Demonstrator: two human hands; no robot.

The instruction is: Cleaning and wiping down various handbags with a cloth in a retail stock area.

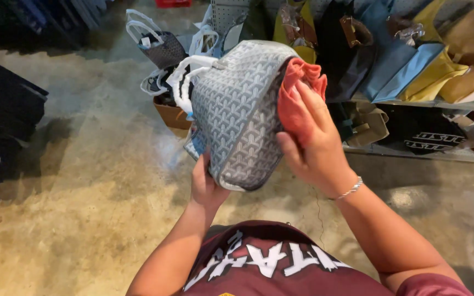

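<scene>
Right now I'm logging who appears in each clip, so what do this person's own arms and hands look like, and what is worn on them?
Both forearms are bare. The right hand has a thin silver chain bracelet at the wrist. The left hand shows no jewellery. A short maroon sleeve covers the right upper arm, part of a maroon T-shirt with white lettering.
</scene>
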